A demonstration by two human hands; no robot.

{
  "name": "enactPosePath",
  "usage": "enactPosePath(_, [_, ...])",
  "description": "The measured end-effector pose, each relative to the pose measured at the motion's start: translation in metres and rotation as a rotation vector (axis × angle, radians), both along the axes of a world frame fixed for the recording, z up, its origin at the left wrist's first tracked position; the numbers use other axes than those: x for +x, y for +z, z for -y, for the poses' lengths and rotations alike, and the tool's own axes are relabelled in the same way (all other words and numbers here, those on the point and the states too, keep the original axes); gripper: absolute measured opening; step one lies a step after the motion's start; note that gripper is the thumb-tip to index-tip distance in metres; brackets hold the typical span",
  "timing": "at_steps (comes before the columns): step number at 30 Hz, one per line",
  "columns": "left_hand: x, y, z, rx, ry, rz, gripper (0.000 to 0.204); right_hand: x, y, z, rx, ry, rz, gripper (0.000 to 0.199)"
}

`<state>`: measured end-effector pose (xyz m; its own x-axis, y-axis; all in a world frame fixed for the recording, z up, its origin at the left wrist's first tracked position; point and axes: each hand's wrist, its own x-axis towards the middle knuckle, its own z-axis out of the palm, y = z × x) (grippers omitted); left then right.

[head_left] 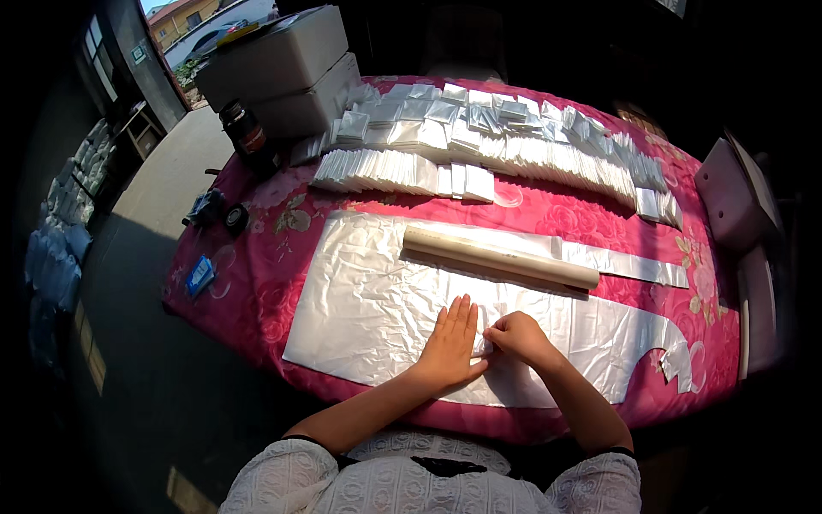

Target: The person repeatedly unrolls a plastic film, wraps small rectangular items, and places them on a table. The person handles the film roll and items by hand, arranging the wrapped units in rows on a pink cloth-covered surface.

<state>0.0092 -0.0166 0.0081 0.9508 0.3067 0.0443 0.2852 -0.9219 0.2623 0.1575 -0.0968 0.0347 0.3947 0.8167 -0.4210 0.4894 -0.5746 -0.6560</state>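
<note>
Sheet: a large silvery plastic sheet lies flat on the near half of the tabletop, its right edge cut away in curves.
Left hand: the left hand presses flat on the sheet, fingers straight and together, gripping nothing.
Right hand: the right hand is curled just beside the left, its fingers pinching what seems to be a small piece or fold of the sheet; the view is too small to be sure.
Roll: a pale cardboard tube lies across the sheet beyond the hands, with a narrow silvery strip past it.
Done so far: many small folded silvery packets stand in rows across the far half, which suggests much of the work is finished.
Left to do: most of the big sheet is uncut.
Tabletop: covered by a pink flowered cloth; a dark jar and grey boxes sit at the far left corner.
Room: dim, with a dark floor; daylight and a street show at the upper left.
</note>
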Motion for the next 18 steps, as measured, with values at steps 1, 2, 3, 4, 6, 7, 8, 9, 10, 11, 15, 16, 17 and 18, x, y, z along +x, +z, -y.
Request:
enactPosePath(1, [0.000, 0.001, 0.000, 0.031, 0.001, -0.076, 0.093, 0.002, -0.005, -0.001, 0.003, 0.009, -0.023, 0.032])
enactPosePath(2, [-0.001, 0.004, -0.001, 0.039, -0.005, -0.082, 0.094, 0.003, -0.012, 0.001, 0.037, 0.006, -0.011, 0.033])
enactPosePath(3, [-0.001, 0.005, 0.000, 0.041, -0.014, -0.098, 0.095, 0.003, -0.008, 0.000, 0.018, 0.015, 0.020, 0.033])
enactPosePath(4, [-0.002, 0.002, 0.000, 0.072, -0.014, -0.085, 0.096, -0.001, -0.007, 0.000, 0.033, -0.001, 0.028, 0.032])
enactPosePath(6, [-0.004, 0.006, 0.001, 0.079, -0.005, -0.128, 0.097, -0.004, -0.006, 0.002, 0.071, 0.013, 0.082, 0.038])
enactPosePath(7, [-0.004, 0.009, 0.001, 0.090, -0.003, -0.157, 0.098, -0.007, 0.000, 0.002, 0.076, 0.043, 0.134, 0.040])
enactPosePath(8, [-0.003, 0.010, 0.003, 0.076, -0.005, -0.176, 0.097, -0.011, 0.002, 0.005, 0.048, 0.057, 0.197, 0.041])
enactPosePath(9, [-0.003, 0.007, 0.005, 0.098, 0.003, -0.174, 0.096, -0.015, 0.005, 0.006, 0.020, 0.070, 0.260, 0.043])
enactPosePath(10, [-0.002, 0.001, 0.003, 0.107, 0.002, -0.132, 0.096, -0.019, 0.008, 0.006, 0.019, 0.039, 0.274, 0.042])
enactPosePath(11, [-0.003, -0.002, 0.002, 0.107, 0.001, -0.099, 0.095, -0.022, 0.006, 0.010, 0.036, 0.027, 0.297, 0.042])
enactPosePath(15, [-0.004, 0.000, 0.002, 0.073, -0.001, -0.077, 0.097, -0.023, 0.008, 0.020, -0.006, 0.009, 0.341, 0.040])
enactPosePath(16, [-0.004, 0.000, 0.001, 0.044, 0.001, -0.048, 0.097, -0.019, 0.007, 0.022, -0.021, 0.006, 0.337, 0.039])
enactPosePath(17, [-0.003, -0.003, 0.003, 0.007, -0.003, -0.021, 0.098, -0.017, 0.004, 0.026, -0.045, 0.000, 0.330, 0.039])
enactPosePath(18, [-0.001, -0.003, 0.002, 0.027, 0.004, -0.017, 0.099, -0.016, 0.006, 0.026, -0.059, -0.009, 0.329, 0.038])
